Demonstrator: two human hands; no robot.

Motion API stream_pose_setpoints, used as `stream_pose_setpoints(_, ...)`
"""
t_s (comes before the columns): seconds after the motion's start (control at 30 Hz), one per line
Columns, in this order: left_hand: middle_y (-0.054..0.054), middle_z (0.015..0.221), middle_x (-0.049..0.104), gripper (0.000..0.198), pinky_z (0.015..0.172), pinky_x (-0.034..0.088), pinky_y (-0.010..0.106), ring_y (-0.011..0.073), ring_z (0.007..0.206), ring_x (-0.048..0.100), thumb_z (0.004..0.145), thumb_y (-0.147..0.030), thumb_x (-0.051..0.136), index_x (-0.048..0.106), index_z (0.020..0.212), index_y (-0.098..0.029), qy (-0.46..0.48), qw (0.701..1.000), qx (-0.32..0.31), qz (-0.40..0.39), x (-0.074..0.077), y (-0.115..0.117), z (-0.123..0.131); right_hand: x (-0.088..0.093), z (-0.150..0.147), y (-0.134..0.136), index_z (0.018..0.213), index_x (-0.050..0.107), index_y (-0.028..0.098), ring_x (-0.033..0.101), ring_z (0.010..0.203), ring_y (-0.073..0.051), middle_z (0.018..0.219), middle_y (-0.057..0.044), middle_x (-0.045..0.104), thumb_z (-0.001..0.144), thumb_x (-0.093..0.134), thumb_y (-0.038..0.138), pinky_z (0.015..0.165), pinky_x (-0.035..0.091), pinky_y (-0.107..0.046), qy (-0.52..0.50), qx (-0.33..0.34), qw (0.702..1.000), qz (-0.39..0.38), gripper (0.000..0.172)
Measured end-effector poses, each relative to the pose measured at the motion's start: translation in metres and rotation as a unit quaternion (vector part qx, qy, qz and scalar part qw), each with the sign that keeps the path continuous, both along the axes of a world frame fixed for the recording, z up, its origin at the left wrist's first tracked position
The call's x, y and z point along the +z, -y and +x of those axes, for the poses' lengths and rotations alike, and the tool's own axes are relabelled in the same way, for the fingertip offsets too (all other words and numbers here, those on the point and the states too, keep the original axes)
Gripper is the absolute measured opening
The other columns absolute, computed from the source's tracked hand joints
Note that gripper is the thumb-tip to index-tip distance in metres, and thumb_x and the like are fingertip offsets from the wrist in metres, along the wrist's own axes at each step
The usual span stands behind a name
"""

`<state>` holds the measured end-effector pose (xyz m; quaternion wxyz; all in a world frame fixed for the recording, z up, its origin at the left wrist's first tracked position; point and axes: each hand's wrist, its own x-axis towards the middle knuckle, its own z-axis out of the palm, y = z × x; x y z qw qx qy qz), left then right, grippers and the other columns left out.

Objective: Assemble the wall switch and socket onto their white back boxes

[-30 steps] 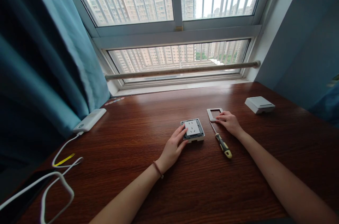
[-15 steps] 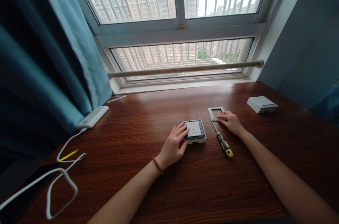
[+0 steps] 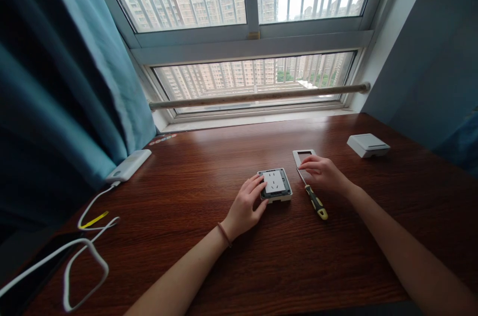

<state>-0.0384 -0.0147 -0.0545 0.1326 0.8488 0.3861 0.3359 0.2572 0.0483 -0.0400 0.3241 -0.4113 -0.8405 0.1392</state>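
Note:
A white wall socket (image 3: 274,182) in a square base lies on the table with its dark grey mounting frame exposed. My left hand (image 3: 244,206) holds it at the left side, fingers on top and thumb against the front edge. To the right, my right hand (image 3: 324,174) hovers over the near part of a white cover frame (image 3: 296,157), fingers curled and pressed together. What they hold, if anything, is too small to make out. Below those fingers a screwdriver (image 3: 316,202) rests on the table, its yellow-and-black handle toward me and its tip by the cover frame.
Farther right stands another white switch or socket box (image 3: 368,145). On the left are a white power bank (image 3: 130,165) and a looped white cable (image 3: 106,266) with a yellow tie. A blue curtain (image 3: 123,107) hangs at the left, and a metal rail (image 3: 257,98) crosses the window.
My right hand has shifted slightly left and toward me, its fingers now more curled near the screwdriver tip. My left hand stays on the socket.

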Motion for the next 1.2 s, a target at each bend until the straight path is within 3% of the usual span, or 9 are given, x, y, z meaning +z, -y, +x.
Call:
stream_pose_setpoints(0.13, 0.012, 0.134, 0.046, 0.041, 0.107, 0.032, 0.049, 0.0256, 0.131, 0.034, 0.082, -0.02, 0.052, 0.048, 0.122, -0.018, 0.038, 0.999, 0.008, -0.014, -0.001, -0.001, 0.001, 0.021, -0.004, 0.032, 0.093, 0.068, 0.027, 0.053, 0.099, -0.02, 0.105, -0.003, 0.061, 0.071, 0.046, -0.002, 0.083, 0.046, -0.034, 0.106, 0.12, 0.987, -0.013, 0.043)
stream_pose_setpoints(0.27, 0.012, 0.133, 0.047, 0.043, 0.108, 0.03, 0.047, 0.0238, 0.129, 0.036, 0.081, -0.019, 0.053, 0.045, 0.124, -0.018, 0.09, 0.994, 0.052, -0.03, -0.001, -0.005, 0.0, 0.018, -0.001, 0.055, 0.11, 0.061, 0.031, 0.042, 0.115, -0.025, 0.124, 0.001, 0.054, 0.065, 0.047, -0.006, 0.093, 0.041, -0.04, 0.208, 0.156, 0.966, 0.0, 0.059)
stream_pose_setpoints(0.53, 0.009, 0.126, 0.053, 0.03, 0.108, 0.03, 0.047, 0.0228, 0.126, 0.041, 0.082, -0.014, 0.05, 0.055, 0.111, -0.018, 0.161, 0.983, 0.088, -0.026, 0.002, -0.008, -0.003, 0.011, 0.005, 0.058, 0.1, 0.063, 0.024, 0.05, 0.11, -0.024, 0.108, -0.003, 0.064, 0.082, 0.046, 0.005, 0.092, 0.038, -0.042, 0.212, 0.184, 0.958, 0.052, 0.031)
stream_pose_setpoints(0.63, 0.01, 0.123, 0.056, 0.029, 0.108, 0.03, 0.046, 0.0233, 0.126, 0.04, 0.081, -0.013, 0.051, 0.057, 0.109, -0.018, 0.168, 0.985, 0.036, -0.019, 0.025, -0.01, -0.002, 0.031, -0.006, 0.056, 0.105, 0.06, 0.021, 0.056, 0.097, -0.02, 0.104, -0.006, 0.064, 0.086, 0.049, 0.013, 0.085, 0.044, -0.034, 0.083, 0.167, 0.981, 0.054, 0.024)
stream_pose_setpoints(0.73, 0.01, 0.125, 0.055, 0.036, 0.105, 0.034, 0.043, 0.0231, 0.121, 0.047, 0.08, -0.016, 0.056, 0.054, 0.116, -0.019, 0.148, 0.982, -0.081, -0.089, 0.064, -0.015, 0.006, 0.065, -0.031, 0.053, 0.101, 0.06, 0.02, 0.057, 0.087, -0.019, 0.094, -0.005, 0.065, 0.082, 0.06, 0.023, 0.077, 0.046, -0.032, -0.066, 0.086, 0.992, 0.06, 0.019)
stream_pose_setpoints(0.83, 0.01, 0.125, 0.055, 0.057, 0.104, 0.038, 0.04, 0.0243, 0.118, 0.049, 0.073, -0.017, 0.067, 0.046, 0.126, -0.02, 0.184, 0.947, -0.197, -0.175, 0.099, -0.021, 0.02, 0.097, -0.063, 0.048, 0.092, 0.063, 0.021, 0.056, 0.082, -0.019, 0.085, -0.003, 0.064, 0.078, 0.065, 0.024, 0.074, 0.046, -0.032, -0.135, 0.049, 0.986, 0.079, 0.015)
stream_pose_setpoints(0.93, 0.009, 0.115, 0.06, 0.049, 0.093, 0.047, 0.035, 0.0228, 0.107, 0.056, 0.074, -0.019, 0.066, 0.05, 0.12, -0.017, 0.25, 0.919, -0.21, -0.219, 0.115, -0.027, 0.031, 0.111, -0.091, 0.041, 0.093, 0.063, 0.022, 0.054, 0.082, -0.019, 0.082, -0.002, 0.063, 0.075, 0.068, 0.023, 0.074, 0.046, -0.033, -0.188, 0.027, 0.975, 0.115, 0.019)
stream_pose_setpoints(1.07, 0.008, 0.102, 0.065, 0.035, 0.084, 0.049, 0.032, 0.0193, 0.093, 0.062, 0.079, -0.021, 0.061, 0.054, 0.113, -0.014, 0.288, 0.917, -0.164, -0.222, 0.113, -0.035, 0.023, 0.088, -0.102, 0.032, 0.11, 0.058, 0.024, 0.052, 0.097, -0.021, 0.103, -0.006, 0.057, 0.079, 0.063, 0.026, 0.086, 0.044, -0.038, -0.211, 0.004, 0.971, 0.111, 0.032)
stream_pose_setpoints(1.2, 0.01, 0.1, 0.067, 0.031, 0.093, 0.044, 0.041, 0.0225, 0.096, 0.063, 0.078, -0.02, 0.063, 0.055, 0.107, -0.013, 0.314, 0.899, -0.159, -0.261, 0.1, -0.043, -0.002, 0.03, -0.087, 0.021, 0.131, 0.039, 0.026, 0.039, 0.12, -0.028, 0.128, -0.011, 0.043, 0.07, 0.07, 0.04, 0.101, 0.033, -0.045, -0.127, 0.089, 0.988, 0.023, 0.07)
